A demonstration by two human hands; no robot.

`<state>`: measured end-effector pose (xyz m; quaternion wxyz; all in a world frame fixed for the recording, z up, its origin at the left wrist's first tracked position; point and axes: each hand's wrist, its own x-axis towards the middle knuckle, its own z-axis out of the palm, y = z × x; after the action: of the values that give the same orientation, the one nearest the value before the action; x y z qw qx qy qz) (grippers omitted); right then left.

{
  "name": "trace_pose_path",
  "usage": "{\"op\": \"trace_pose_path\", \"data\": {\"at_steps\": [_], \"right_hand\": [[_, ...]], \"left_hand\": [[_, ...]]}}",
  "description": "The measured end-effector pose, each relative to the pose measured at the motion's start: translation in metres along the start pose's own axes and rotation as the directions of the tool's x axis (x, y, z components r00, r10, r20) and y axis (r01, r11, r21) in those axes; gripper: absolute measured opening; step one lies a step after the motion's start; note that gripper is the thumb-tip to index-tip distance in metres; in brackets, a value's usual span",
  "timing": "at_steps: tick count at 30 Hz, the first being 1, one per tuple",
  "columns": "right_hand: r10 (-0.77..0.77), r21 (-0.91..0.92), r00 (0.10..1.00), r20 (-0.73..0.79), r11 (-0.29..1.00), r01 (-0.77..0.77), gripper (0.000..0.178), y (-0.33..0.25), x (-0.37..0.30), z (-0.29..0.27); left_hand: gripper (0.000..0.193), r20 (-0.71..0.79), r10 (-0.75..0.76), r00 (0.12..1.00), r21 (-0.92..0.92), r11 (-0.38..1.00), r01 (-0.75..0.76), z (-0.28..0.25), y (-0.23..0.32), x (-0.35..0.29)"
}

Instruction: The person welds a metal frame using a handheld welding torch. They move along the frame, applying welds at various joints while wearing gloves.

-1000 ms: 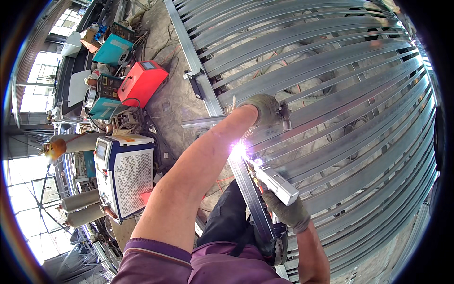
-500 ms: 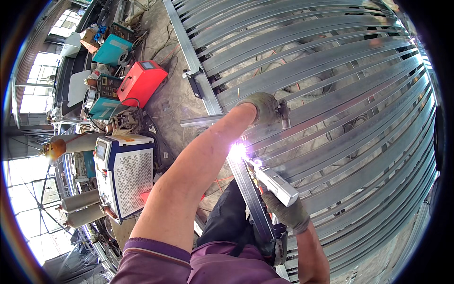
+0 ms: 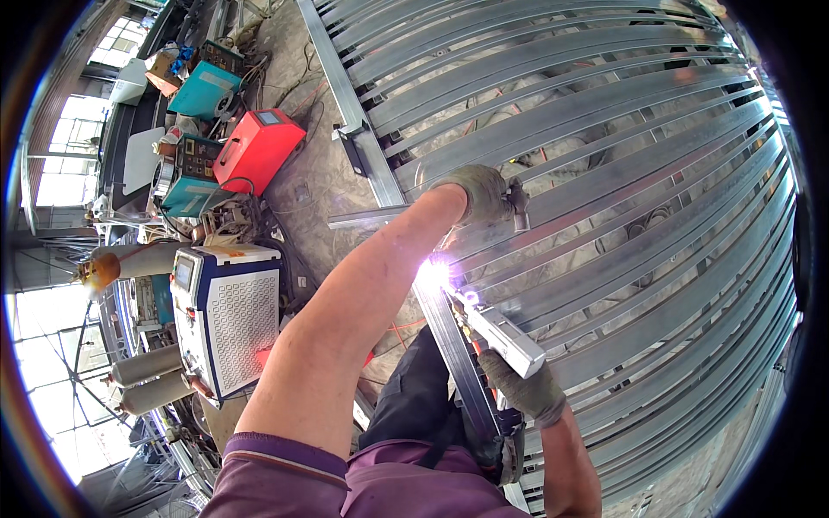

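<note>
My right hand [image 3: 525, 388], in a grey work glove, is closed round a silver, box-bodied welding gun [image 3: 511, 344]. The gun's nozzle points up and left to a bright white-violet welding glare [image 3: 434, 272], at a joint of the metal frame's side rail [image 3: 455, 345]. The glare hides the seam itself. Beyond it my left hand [image 3: 477, 192], gloved too, is closed on a metal tool that looks like a hammer [image 3: 520, 207], its short cylindrical head pointing down. That hand is over the flat steel bars [image 3: 587, 203]; whether it rests on them I cannot tell.
Parallel bars with gaps between them fill the right side. A short metal bar [image 3: 367, 218] juts left from the rail. On the left stand a white and blue machine [image 3: 237, 324], a red machine [image 3: 259, 151], teal machines [image 3: 205, 91] and gas cylinders [image 3: 147, 367]. Cables lie on the floor.
My left hand and forearm have shifted very slightly up and left, with the tool still held. The welding gun and the glare stay in nearly the same place.
</note>
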<state>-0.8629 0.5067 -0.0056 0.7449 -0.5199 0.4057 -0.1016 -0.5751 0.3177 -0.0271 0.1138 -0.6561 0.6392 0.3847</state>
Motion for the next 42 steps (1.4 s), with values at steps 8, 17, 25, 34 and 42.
{"op": "trace_pose_path", "data": {"at_steps": [8, 17, 25, 34, 42], "right_hand": [[0.047, -0.033, 0.999, 0.006, 0.998, -0.047, 0.038, 0.006, -0.002, -0.003], [0.018, -0.009, 1.000, 0.025, 1.000, -0.018, 0.038, 0.000, -0.006, -0.004], [0.011, -0.032, 0.999, 0.034, 0.999, -0.010, 0.040, -0.006, -0.010, -0.005], [-0.010, -0.060, 0.999, 0.047, 0.998, 0.013, 0.039, 0.000, -0.012, -0.005], [-0.013, -0.046, 0.998, 0.056, 0.999, 0.015, 0.038, 0.009, -0.014, -0.004]], "left_hand": [[0.064, -0.009, -0.008, 1.000, 0.036, 0.999, 0.008, -0.001, 0.000, 0.002], [0.047, -0.035, -0.033, 0.999, -0.043, 0.999, 0.032, 0.005, -0.001, 0.004], [0.041, -0.043, -0.005, 0.999, -0.073, 0.997, 0.002, 0.004, -0.002, 0.002], [0.043, -0.061, 0.000, 0.998, -0.124, 0.992, -0.008, 0.007, -0.006, 0.002], [0.053, -0.094, 0.047, 0.995, -0.142, 0.988, -0.060, 0.009, -0.011, 0.000]]}}
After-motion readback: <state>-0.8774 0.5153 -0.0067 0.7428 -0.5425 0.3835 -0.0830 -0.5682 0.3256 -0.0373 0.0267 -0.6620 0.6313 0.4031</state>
